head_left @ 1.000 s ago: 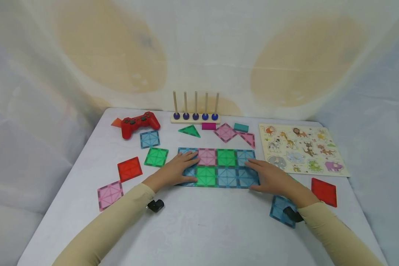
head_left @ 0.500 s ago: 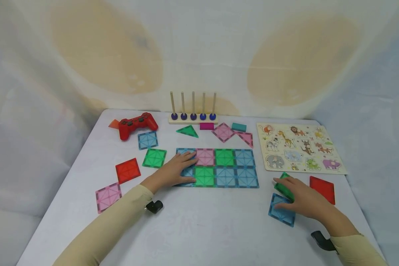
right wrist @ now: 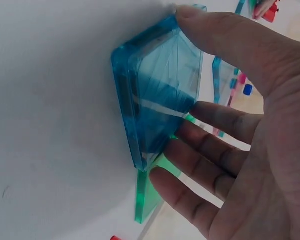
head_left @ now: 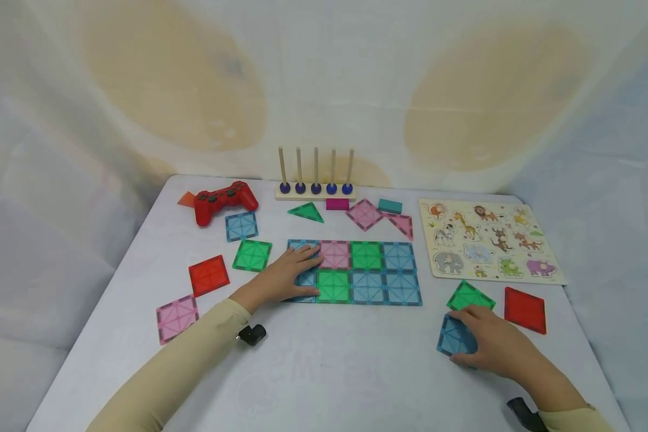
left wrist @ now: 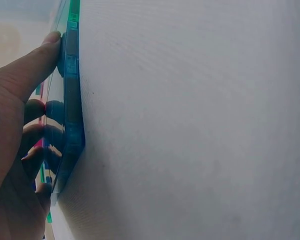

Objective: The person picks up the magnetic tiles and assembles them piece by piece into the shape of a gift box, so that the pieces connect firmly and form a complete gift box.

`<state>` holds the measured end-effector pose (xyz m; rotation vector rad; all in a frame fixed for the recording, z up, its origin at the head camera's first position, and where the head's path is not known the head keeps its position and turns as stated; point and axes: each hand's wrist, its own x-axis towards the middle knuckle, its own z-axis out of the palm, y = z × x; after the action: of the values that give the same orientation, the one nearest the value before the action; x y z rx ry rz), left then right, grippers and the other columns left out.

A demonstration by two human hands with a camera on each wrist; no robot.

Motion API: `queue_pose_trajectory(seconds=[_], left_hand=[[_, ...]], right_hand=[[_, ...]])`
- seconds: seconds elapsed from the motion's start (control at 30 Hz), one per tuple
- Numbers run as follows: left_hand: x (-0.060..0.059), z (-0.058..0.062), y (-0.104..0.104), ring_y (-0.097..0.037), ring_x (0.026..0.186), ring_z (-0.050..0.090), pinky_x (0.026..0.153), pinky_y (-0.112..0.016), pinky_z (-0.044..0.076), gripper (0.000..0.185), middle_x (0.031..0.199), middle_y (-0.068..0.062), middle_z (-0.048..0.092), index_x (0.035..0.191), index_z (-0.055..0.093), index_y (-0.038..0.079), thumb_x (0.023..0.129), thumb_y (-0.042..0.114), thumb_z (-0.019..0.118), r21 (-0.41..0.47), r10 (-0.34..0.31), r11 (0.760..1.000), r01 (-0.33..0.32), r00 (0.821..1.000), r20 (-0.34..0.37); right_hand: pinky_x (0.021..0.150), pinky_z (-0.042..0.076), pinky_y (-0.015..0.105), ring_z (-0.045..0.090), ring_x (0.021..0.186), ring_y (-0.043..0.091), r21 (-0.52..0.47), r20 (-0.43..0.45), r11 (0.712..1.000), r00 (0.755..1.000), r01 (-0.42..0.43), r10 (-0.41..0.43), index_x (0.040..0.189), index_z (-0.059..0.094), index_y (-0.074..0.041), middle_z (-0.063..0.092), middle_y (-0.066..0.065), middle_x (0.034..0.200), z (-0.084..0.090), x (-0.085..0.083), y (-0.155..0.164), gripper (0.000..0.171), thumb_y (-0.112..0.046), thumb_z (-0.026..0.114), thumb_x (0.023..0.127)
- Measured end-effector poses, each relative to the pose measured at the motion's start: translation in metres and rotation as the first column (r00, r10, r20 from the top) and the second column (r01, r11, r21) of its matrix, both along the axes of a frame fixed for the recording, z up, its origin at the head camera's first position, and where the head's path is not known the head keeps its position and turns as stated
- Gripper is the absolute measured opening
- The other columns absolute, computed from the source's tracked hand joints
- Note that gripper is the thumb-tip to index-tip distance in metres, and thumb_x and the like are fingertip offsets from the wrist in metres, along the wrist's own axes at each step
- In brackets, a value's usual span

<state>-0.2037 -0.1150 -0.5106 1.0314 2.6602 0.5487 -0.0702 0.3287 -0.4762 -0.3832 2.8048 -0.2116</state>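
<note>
8 joined tiles (head_left: 359,275) bear a spread left hand (head_left: 282,277); the right hand (head_left: 494,343) grips 1 blue tile (head_left: 456,337).

The head view looks forward and down across the table (head_left: 324,372) to the pale backdrop (head_left: 335,72). Both wrist views look from low and close, the table turned on edge; the left shares with the head the left hand (head_left: 281,276) and tile panel (head_left: 367,287), the right the right hand (head_left: 491,342) and blue tile (head_left: 456,336).
</note>
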Motion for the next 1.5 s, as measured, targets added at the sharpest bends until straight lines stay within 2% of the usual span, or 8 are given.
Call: queue_pose_trajectory(seconds=[0.33,0.5,0.67,0.97,1.2,1.5], left_hand=[[0.002,0.003,-0.001,-0.032,0.155,0.014,0.124,-0.054,0.011,0.085,0.168,-0.008,0.022,0.158,0.038,0.013,0.091,0.053,0.071,0.015,0.001,1.000,-0.002,1.000,0.017],[0.001,0.003,0.000,-0.030,0.156,0.013,0.124,-0.054,0.010,0.085,0.168,-0.007,0.021,0.159,0.037,0.014,0.091,0.053,0.071,0.008,0.009,1.000,-0.009,0.999,0.031],[0.001,0.003,0.000,-0.031,0.156,0.014,0.124,-0.054,0.010,0.085,0.168,-0.008,0.021,0.158,0.037,0.013,0.092,0.052,0.071,0.009,0.005,1.000,-0.006,1.000,0.030],[0.000,0.001,-0.001,-0.031,0.156,0.014,0.124,-0.053,0.010,0.086,0.168,-0.007,0.021,0.159,0.036,0.014,0.091,0.054,0.071,0.011,-0.002,1.000,0.002,1.000,0.018],[0.000,0.000,-0.002,-0.030,0.156,0.013,0.124,-0.052,0.010,0.086,0.169,-0.006,0.021,0.159,0.036,0.015,0.091,0.055,0.070,0.001,0.008,1.000,-0.008,1.000,0.019],[0.001,0.001,-0.001,-0.030,0.156,0.014,0.124,-0.053,0.010,0.086,0.168,-0.007,0.021,0.159,0.036,0.014,0.091,0.054,0.071,-0.003,0.004,1.000,-0.004,1.000,0.009]], right_hand=[[0.086,0.058,0.054,0.056,0.111,0.031,-0.003,-0.102,0.998,0.993,-0.059,0.059,0.135,0.061,-0.009,0.059,0.013,0.125,-0.003,-0.002,-0.014,0.087,-0.051,0.092,0.065],[0.086,0.058,0.051,0.057,0.105,0.027,-0.032,-0.130,0.995,0.987,-0.098,0.093,0.135,0.061,-0.010,0.059,0.011,0.123,0.002,-0.008,-0.025,0.083,-0.046,0.090,0.067],[0.090,0.057,0.049,0.059,0.108,0.025,-0.077,-0.156,0.983,0.976,-0.164,0.151,0.138,0.061,-0.010,0.060,0.009,0.124,0.004,-0.013,-0.041,0.079,-0.044,0.088,0.072],[0.092,0.057,0.045,0.061,0.110,0.025,-0.097,-0.189,0.951,0.943,-0.294,0.273,0.140,0.059,-0.010,0.058,0.009,0.128,-0.001,-0.021,-0.076,0.078,-0.046,0.084,0.076],[0.097,0.053,0.044,0.058,0.115,0.024,-0.103,-0.224,0.914,0.904,-0.393,0.363,0.140,0.058,-0.011,0.058,0.008,0.129,-0.006,-0.028,-0.099,0.077,-0.048,0.083,0.077],[0.096,0.053,0.045,0.055,0.116,0.023,-0.088,-0.269,0.881,0.863,-0.465,0.428,0.138,0.060,-0.011,0.058,0.005,0.126,-0.011,-0.029,-0.121,0.076,-0.047,0.084,0.076]])
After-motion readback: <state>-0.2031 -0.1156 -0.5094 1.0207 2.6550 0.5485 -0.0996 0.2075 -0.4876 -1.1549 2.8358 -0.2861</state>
